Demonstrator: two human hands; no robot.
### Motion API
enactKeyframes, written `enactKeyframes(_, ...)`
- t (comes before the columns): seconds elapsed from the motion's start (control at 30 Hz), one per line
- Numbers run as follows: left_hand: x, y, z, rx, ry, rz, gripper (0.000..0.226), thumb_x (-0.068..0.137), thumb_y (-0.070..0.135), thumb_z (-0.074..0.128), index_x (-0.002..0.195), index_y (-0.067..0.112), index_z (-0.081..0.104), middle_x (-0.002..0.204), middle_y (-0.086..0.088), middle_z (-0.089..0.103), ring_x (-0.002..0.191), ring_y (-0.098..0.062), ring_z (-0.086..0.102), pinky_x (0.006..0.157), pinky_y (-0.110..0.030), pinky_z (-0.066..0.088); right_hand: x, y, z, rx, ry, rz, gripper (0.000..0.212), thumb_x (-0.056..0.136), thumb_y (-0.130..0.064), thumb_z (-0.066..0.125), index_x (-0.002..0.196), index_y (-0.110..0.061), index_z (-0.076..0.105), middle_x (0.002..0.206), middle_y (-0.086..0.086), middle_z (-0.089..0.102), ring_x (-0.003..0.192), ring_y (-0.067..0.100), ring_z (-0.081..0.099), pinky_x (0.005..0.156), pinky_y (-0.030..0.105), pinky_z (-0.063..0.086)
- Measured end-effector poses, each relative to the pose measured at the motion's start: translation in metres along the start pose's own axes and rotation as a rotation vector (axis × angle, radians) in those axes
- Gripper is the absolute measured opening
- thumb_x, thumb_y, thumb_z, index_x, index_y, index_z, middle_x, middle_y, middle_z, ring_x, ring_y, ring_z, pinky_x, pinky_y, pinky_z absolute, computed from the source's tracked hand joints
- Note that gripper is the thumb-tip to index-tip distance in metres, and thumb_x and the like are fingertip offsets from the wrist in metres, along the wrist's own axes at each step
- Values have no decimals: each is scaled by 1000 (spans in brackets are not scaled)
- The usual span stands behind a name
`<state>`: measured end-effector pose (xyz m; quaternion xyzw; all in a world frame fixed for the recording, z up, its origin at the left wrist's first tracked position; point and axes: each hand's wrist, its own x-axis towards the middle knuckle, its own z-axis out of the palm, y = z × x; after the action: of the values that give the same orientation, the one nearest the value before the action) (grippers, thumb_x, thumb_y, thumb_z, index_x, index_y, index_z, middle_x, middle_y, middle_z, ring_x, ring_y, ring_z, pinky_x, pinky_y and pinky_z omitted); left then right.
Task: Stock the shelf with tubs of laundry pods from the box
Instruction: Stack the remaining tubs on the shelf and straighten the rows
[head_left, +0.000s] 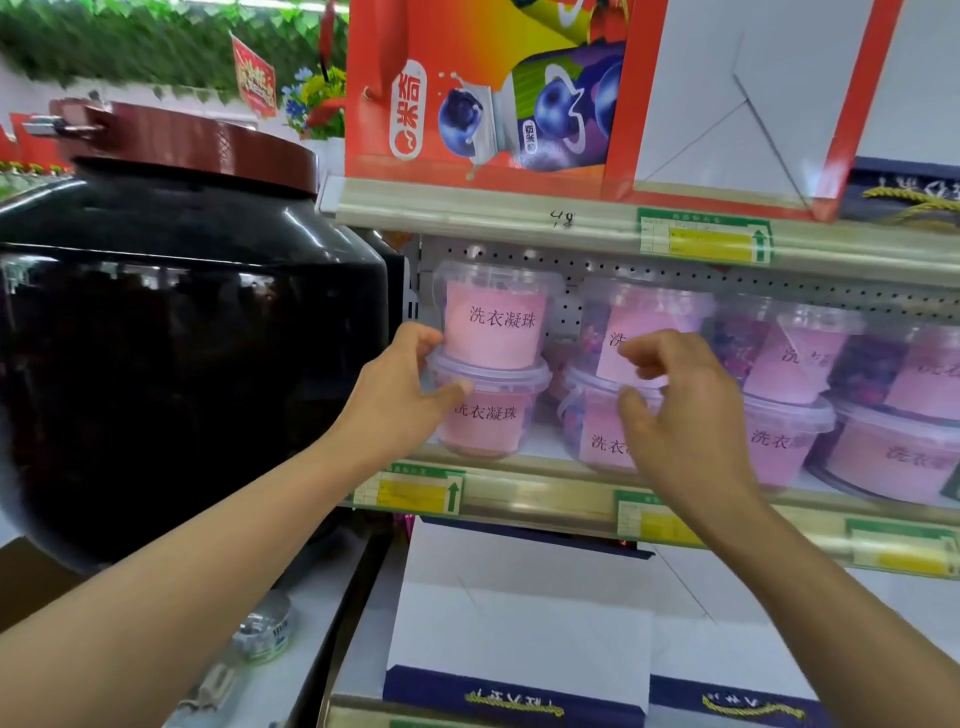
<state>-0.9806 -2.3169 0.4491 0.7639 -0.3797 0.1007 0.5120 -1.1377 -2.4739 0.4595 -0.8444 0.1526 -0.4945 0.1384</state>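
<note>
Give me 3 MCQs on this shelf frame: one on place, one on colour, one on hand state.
1. Where does the leftmost upper tub sit?
A. On the lid of another tub
B. On the floor
C. On the top shelf beside the red carton

2. What colour are the labels on the tubs?
A. Green
B. Pink
C. White

3. What is the left hand doing?
A. Hanging idle below the shelf
B. Resting flat on the black jar
C. Gripping the leftmost stack of tubs

Key:
1 A, it stands on the lower tub on the middle shelf.
2 B, each tub shows a pink label with dark print.
3 C, its fingers and thumb curl round the stack where the two tubs meet; the right hand hovers by the next stack, holding nothing.
</note>
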Motion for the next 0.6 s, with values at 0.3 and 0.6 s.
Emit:
enactKeyframes(0.3, -2, -3, 12, -61, 3, -66, 54, 78, 29, 74, 115, 23, 35, 92, 20, 48, 98, -9, 53, 76, -23, 41, -2, 50, -6, -207, -85, -2, 30, 76, 6, 63, 102, -9, 59, 108, 9, 51, 102, 29, 51, 78, 27, 36)
enactKeyframes(0.6, 3, -14, 11, -45, 23, 7, 43, 77, 28, 74, 104, 25, 40, 108, 4, 60, 94, -15, 61, 68, -18, 45, 0, 53, -3, -262, -40, -54, 25, 75, 3, 69, 95, -10, 60, 104, 7, 56, 96, 28, 52, 72, 33, 43)
